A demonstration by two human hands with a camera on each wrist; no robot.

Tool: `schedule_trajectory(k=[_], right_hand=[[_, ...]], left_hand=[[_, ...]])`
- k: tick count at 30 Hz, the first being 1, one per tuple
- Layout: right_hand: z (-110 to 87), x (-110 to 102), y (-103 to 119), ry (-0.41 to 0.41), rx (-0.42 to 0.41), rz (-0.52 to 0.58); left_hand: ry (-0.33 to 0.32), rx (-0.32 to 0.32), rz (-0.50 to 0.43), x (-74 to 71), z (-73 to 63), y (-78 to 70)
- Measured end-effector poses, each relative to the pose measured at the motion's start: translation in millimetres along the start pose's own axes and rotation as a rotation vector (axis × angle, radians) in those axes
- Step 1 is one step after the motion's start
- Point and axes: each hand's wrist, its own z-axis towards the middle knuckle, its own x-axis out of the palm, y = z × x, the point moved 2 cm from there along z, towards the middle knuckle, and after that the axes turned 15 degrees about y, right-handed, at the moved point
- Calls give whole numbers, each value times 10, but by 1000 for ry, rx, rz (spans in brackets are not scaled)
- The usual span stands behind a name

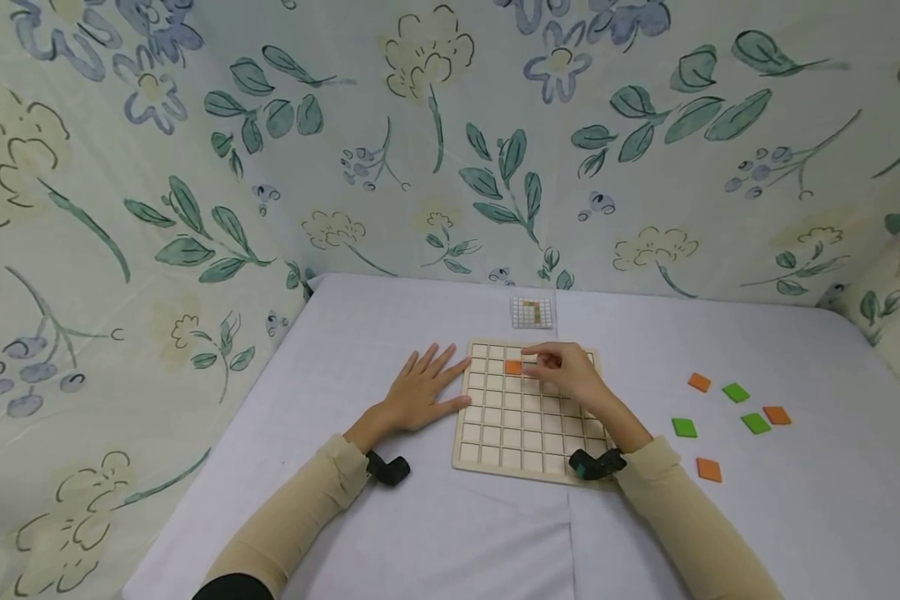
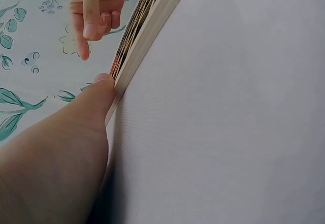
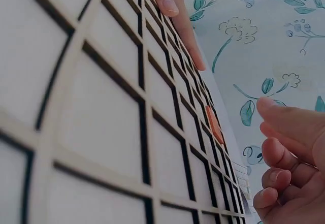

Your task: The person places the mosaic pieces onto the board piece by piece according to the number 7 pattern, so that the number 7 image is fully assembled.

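A pale wooden grid board (image 1: pixel 491 433) lies on the white cloth, and one orange square tile (image 1: pixel 512 367) sits in a cell near its far edge. My left hand (image 1: pixel 420 392) is spread flat on the cloth, with fingertips touching the board's left edge. Over the far part of the board hovers my right hand (image 1: pixel 570 375), its fingertips just right of the orange tile. In the right wrist view the right hand (image 3: pixel 294 158) has loosely bent fingers and nothing visible between them, apart from the tile (image 3: pixel 214 124).
Loose orange tiles (image 1: pixel 708 469) and green tiles (image 1: pixel 684 427) lie scattered on the cloth right of the board. A small card with a printed grid (image 1: pixel 532 313) lies beyond the board. A flower-patterned curtain (image 1: pixel 435 208) hangs behind the table.
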Motion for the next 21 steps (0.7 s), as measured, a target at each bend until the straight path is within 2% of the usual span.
schedule_trajectory(k=[7,15,21], right_hand=[[-227,-177,65,7,-22,-11],[-483,-365,-16,-35,31,-28],[-692,-476,-69,-64,40,-44]], left_hand=[[1,-2,5,17,0,10],[-6,-1,9,16,0,3],[-5,-3,5,18,6,4]])
